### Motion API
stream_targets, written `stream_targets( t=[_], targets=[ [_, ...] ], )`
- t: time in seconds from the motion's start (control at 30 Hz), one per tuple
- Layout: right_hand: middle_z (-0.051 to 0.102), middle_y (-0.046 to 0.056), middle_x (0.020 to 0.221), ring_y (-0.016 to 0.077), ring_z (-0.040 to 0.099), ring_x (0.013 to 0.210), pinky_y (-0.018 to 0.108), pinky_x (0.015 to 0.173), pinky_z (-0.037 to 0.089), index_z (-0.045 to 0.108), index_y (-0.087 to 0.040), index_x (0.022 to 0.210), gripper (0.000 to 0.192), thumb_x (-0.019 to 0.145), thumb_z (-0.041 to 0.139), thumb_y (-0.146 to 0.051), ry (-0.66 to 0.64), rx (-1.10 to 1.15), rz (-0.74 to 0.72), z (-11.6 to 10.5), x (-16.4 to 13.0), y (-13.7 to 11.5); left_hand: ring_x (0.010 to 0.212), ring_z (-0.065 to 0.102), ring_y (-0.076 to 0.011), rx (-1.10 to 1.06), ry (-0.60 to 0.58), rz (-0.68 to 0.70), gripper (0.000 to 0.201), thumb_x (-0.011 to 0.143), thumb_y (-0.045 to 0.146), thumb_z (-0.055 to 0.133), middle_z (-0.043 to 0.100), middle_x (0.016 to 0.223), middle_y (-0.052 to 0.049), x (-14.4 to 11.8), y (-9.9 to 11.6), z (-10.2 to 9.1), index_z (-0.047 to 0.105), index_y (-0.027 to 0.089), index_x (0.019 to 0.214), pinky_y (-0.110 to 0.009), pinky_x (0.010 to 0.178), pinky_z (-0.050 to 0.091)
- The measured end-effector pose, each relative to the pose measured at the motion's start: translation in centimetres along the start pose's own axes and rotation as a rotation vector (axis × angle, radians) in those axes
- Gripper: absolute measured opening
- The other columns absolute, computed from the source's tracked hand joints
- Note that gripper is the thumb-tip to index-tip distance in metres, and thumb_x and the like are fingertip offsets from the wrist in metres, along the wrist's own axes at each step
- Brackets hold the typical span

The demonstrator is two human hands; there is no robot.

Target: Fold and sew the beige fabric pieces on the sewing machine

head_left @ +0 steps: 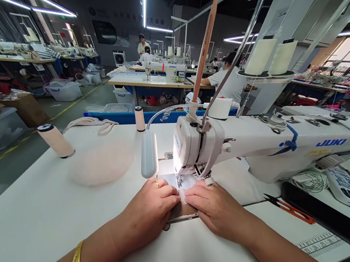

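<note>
Both my hands are at the needle area of a white sewing machine [195,141]. My left hand [155,202], with a ring on one finger, pinches a piece of white fabric [186,184] from the left, fingertips just in front of the presser foot [179,181]. From the right, my right hand [212,207] holds the same fabric, its bent fingers pressed together close to the left fingertips. Part of the fabric is hidden beneath my fingers and the machine head. Pale cloth [243,184] lies under the machine arm, beyond my right hand.
A grey lamp [148,154] stands left of the needle. Thread cones [55,141], a blurred pale fabric piece [102,164] and strips [106,126] lie leftward. On the right are orange snips [293,210], a black phone-like slab [324,216] and a cable coil [310,180]. People work behind.
</note>
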State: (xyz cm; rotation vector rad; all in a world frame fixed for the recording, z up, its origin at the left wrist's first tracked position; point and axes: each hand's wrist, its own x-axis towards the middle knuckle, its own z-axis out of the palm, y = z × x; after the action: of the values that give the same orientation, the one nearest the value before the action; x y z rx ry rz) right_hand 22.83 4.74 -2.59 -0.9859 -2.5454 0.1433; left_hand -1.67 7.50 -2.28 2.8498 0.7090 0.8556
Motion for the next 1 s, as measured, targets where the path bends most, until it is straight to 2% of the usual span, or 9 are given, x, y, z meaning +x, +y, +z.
stream_targets(
  t=[0.17,0.37,0.57,0.87,1.0],
  targets=[
    [0.07,0.006,0.101,0.0234,0.059,0.089,0.034,0.068,0.041,0.064,-0.021,0.109,0.041,0.083,0.046,0.005,0.048,0.005,-0.014,0.5,0.2,0.2,0.088,0.067,-0.0239,0.037,-0.005,-0.029,0.033,0.088,0.0,0.051,0.078,0.098,-0.007,0.1,-0.2,0.3,0.074,0.019,0.101,-0.04,0.081,0.051],
    [0.069,0.006,0.098,0.0232,0.056,0.084,0.034,0.066,0.038,0.062,-0.02,0.103,0.038,0.082,0.045,0.006,0.089,-0.031,0.005,1.1,0.3,0.5,0.089,0.067,-0.0244,0.074,-0.012,-0.057,0.034,0.091,0.0,0.047,0.078,0.099,-0.007,0.4,-0.7,0.4,0.074,0.017,0.101,-0.043,0.084,0.05],
    [0.069,0.005,0.096,0.0229,0.055,0.085,0.034,0.069,0.039,0.062,-0.021,0.102,0.039,0.08,0.046,0.007,0.099,-0.037,0.014,1.0,0.3,0.4,0.094,0.068,-0.0257,0.07,-0.032,-0.07,0.034,0.094,0.001,0.045,0.078,0.104,-0.007,0.3,-0.7,0.5,0.074,0.017,0.104,-0.043,0.084,0.05],
    [0.067,0.005,0.095,0.0225,0.054,0.083,0.034,0.07,0.039,0.059,-0.021,0.094,0.034,0.079,0.044,0.007,0.082,-0.087,0.037,1.3,0.5,0.6,0.089,0.068,-0.0241,0.122,-0.034,-0.124,0.035,0.1,0.007,0.042,0.078,0.099,-0.007,0.9,-1.0,0.5,0.075,0.019,0.098,-0.041,0.083,0.052],
    [0.071,0.006,0.106,0.0236,0.058,0.086,0.035,0.072,0.043,0.063,-0.021,0.105,0.039,0.082,0.045,0.005,0.101,-0.11,0.075,1.7,0.6,0.9,0.092,0.068,-0.0253,0.116,-0.06,-0.17,0.036,0.102,0.009,0.04,0.077,0.102,-0.007,0.8,-1.2,0.6,0.075,0.019,0.094,-0.044,0.086,0.051]
  ],
)
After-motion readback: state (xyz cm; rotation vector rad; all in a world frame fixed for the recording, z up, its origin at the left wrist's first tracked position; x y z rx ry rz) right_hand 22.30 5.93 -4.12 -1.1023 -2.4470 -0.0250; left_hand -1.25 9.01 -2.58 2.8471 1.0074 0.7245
